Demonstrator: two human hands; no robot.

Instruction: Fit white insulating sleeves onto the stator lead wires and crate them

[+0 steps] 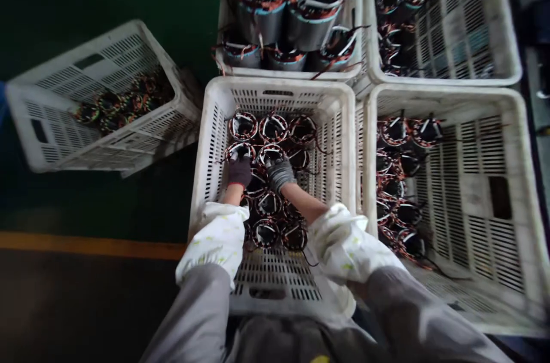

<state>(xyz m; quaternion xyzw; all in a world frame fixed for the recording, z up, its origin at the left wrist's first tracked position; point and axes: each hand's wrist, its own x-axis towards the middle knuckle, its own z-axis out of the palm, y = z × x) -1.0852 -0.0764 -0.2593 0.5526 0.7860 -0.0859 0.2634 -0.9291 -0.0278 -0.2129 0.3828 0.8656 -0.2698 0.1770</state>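
Both my hands reach down into a white plastic crate (275,87) that holds several wound motor stators, standing upright in rows. My left hand (239,172), in a dark glove, grips the near rim of a stator (240,151) on the left side. A grey glove covers my right hand (279,172), which holds the near edge of the neighbouring stator (271,152). The fingertips of both hands partly disappear inside the rings. Behind them stand more stators (243,126), with red-brown windings and white sleeves. Others (265,233) sit nearer to me, below my wrists.
Beyond my crate, another crate (296,73) is stacked with larger grey stators (313,19). Two crates (449,91) (447,81) on the right hold stators along their left sides. A tilted crate (137,31) with small wound parts (116,108) lies left. An orange line (90,244) crosses the floor.
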